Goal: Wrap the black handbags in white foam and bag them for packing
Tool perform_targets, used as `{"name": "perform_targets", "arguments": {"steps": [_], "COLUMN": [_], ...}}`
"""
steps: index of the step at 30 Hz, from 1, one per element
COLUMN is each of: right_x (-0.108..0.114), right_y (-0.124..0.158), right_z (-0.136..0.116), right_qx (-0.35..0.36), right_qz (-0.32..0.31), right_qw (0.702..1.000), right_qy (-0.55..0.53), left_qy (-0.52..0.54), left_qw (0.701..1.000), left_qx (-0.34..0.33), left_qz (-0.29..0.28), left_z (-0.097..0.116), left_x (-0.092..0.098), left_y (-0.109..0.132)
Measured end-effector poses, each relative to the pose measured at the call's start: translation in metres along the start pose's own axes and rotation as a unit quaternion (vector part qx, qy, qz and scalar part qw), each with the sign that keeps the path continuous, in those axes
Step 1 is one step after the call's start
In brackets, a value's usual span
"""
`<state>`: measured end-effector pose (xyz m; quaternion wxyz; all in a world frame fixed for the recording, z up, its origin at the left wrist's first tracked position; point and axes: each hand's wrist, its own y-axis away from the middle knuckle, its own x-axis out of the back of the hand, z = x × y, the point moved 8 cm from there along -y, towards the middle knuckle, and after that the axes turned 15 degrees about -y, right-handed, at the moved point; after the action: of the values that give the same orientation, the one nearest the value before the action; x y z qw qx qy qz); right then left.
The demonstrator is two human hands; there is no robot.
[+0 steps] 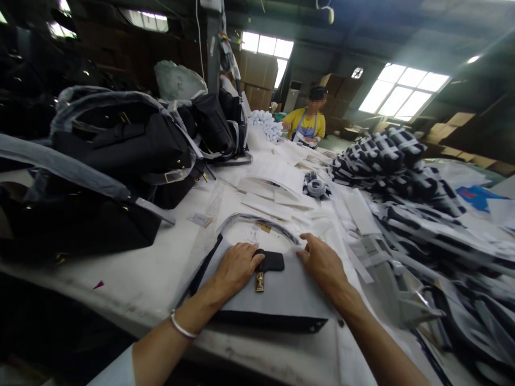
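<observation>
A black handbag [277, 297] lies on the worktable in front of me, its front covered by a pale grey sheet. Its wrapped handle [241, 216] arches away from me. Across the upper middle is a short black strap tab [274, 261], with a gold-coloured metal clasp [259, 281] below it. My left hand [235, 268] rests flat on the cover, the thumb touching the tab's left end. At the bag's upper right corner is my right hand [324, 268], thumb and forefinger apart near the handle's base; its other fingers are partly hidden.
Black bags with wrapped handles [124, 145] are piled on the left. Black and white wrapped straps [378, 155] heap up on the right. White sheets [277, 185] and a strap coil [316, 186] lie beyond the handbag. A person in yellow [308, 122] is at the far end.
</observation>
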<state>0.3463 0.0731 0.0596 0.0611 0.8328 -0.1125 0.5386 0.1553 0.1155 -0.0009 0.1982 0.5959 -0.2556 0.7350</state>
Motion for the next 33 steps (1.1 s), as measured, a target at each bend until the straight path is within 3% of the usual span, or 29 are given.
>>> {"name": "perform_targets", "arguments": {"steps": [4,10,15,18,20,25,27,30,33], "right_x": [-0.015,-0.022,-0.010,-0.027,-0.046,-0.067,-0.067,-0.065,-0.062], "right_y": [-0.015,-0.020,-0.011,0.014,0.030,0.045,0.044,0.042,0.041], "right_z": [-0.015,-0.004,-0.048,-0.066,-0.056,-0.032,-0.031,-0.032,-0.034], "right_qx": [0.072,0.070,0.144,0.186,0.148,0.100,0.104,0.124,0.136], "right_qz": [-0.022,-0.051,-0.087,-0.165,-0.207,-0.206,-0.215,-0.209,-0.184], "right_qw": [0.997,0.995,0.978,0.966,0.966,0.973,0.971,0.970,0.974], "right_qy": [0.010,0.058,0.120,0.065,0.045,0.030,0.017,-0.002,-0.007], "left_qy": [0.014,0.023,0.014,0.006,0.002,-0.014,-0.018,-0.001,-0.012], "left_qw": [1.000,0.999,1.000,1.000,1.000,0.999,0.998,0.985,0.958], "left_qx": [0.008,0.024,0.020,0.013,0.004,-0.029,-0.059,-0.175,-0.279], "left_qz": [-0.002,0.002,0.002,0.000,-0.002,0.003,0.008,-0.009,-0.062], "left_z": [-0.002,-0.004,-0.004,-0.003,-0.002,-0.002,0.002,0.024,0.050], "left_x": [-0.001,-0.002,0.001,0.001,-0.001,0.002,0.012,0.024,0.017], "left_y": [0.001,-0.001,0.002,0.002,0.001,-0.003,0.000,0.020,0.053]}}
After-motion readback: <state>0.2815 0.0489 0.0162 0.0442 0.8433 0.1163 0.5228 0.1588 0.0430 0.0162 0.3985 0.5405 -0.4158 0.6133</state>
